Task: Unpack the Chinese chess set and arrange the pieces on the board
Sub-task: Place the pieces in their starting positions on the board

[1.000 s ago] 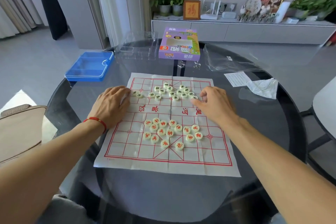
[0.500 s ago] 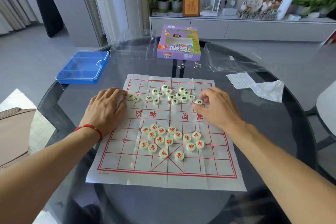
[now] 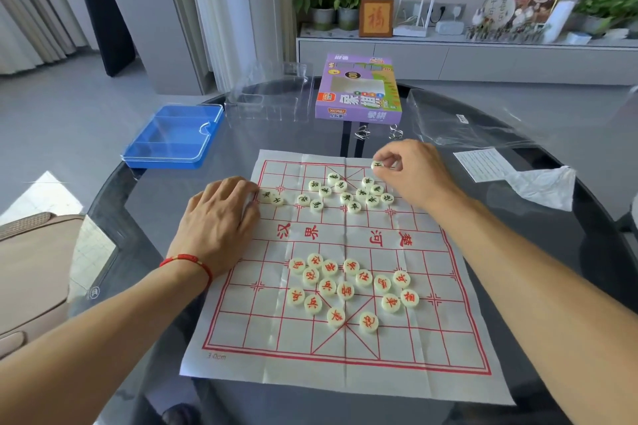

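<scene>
Unpack looks done: purple box [image 3: 359, 90], blue case [image 3: 172, 138] and clear tray [image 3: 269, 97] sit aside on the counter [image 3: 518, 235], board [image 3: 345, 269] flat. Arranging has barely started. Green pieces [image 3: 345, 191] are in a loose cluster on the far half, red pieces [image 3: 348, 286] in a heap on the near half, none on their points. Your right hand [image 3: 414, 169] has its fingers pinched on one green piece [image 3: 377, 165] at the far edge line. Your left hand [image 3: 221, 217] lies flat on the board's left edge, fingers loosely bent, holding nothing I can see. Nearly all the placing is left.
</scene>
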`<action>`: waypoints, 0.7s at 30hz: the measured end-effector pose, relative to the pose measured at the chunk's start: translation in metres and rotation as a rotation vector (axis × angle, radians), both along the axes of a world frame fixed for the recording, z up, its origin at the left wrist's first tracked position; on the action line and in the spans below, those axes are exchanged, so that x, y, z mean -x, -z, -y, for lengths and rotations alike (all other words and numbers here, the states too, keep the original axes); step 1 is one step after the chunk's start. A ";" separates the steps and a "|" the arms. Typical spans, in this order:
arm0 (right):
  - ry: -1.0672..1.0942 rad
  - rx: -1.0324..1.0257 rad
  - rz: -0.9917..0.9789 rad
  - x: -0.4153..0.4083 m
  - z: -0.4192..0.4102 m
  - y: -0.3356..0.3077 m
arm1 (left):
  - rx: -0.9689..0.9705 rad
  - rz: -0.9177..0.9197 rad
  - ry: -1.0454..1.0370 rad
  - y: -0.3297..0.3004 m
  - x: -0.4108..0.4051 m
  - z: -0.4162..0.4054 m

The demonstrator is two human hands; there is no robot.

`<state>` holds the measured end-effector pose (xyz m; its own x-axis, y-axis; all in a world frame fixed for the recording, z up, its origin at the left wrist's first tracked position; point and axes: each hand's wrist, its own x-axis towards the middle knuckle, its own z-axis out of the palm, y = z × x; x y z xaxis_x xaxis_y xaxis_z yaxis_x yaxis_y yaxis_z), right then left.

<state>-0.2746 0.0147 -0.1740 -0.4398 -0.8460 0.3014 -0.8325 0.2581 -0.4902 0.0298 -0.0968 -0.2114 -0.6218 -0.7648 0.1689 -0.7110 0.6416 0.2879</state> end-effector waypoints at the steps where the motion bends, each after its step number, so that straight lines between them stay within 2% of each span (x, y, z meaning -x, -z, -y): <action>1: -0.001 -0.027 0.008 0.001 0.010 -0.001 | 0.005 0.002 -0.001 0.000 0.000 0.001; 5: -0.031 -0.174 0.008 0.003 0.035 0.001 | 0.014 -0.008 0.001 0.001 0.000 0.001; 9: -0.031 -0.237 0.041 0.008 0.041 -0.003 | 0.021 -0.015 0.004 0.002 0.001 0.001; 13: -0.049 -0.257 0.100 0.013 0.041 -0.009 | 0.036 -0.026 0.011 0.002 0.000 0.001; 21: -0.067 -0.253 0.068 0.010 0.038 -0.007 | 0.032 -0.028 0.008 0.004 0.001 0.001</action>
<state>-0.2842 -0.0237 -0.1670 -0.3922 -0.9186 0.0482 -0.8192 0.3249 -0.4726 0.0293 -0.0982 -0.2150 -0.6227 -0.7537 0.2101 -0.6978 0.6565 0.2867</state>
